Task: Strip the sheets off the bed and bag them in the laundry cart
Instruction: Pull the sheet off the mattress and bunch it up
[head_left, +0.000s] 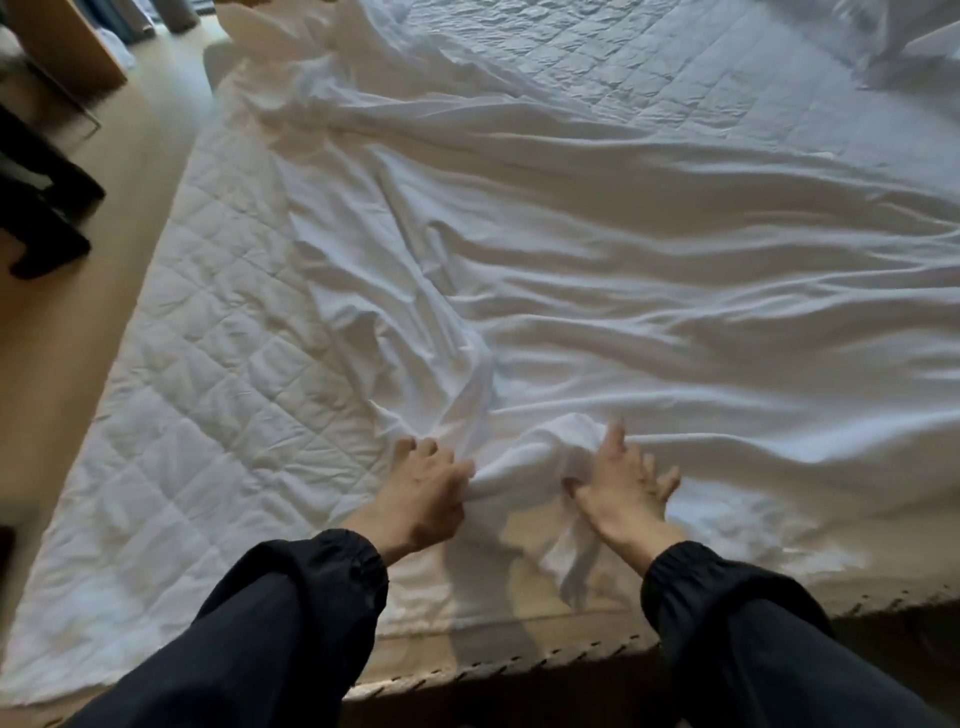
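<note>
A loose, rumpled white sheet (597, 270) lies across the bed, pulled off its left side so the quilted mattress pad (208, 364) shows there. At the bed's near edge my left hand (421, 493) grips a bunched fold of the sheet between thumb and fingers. Just to the right, my right hand (623, 483) clutches the same gathered bunch, thumb tucked into the cloth and fingers partly spread. A tail of the sheet hangs down between my hands over the bed's edge. Both arms wear dark sleeves. No laundry cart is in view.
The mattress edge (519, 660) runs along the bottom, close to me. Light wooden floor (67, 364) lies left of the bed, with dark furniture legs (41, 208) and a wooden cabinet (67, 47) at the far left. More white bedding (909, 41) is heaped at the top right.
</note>
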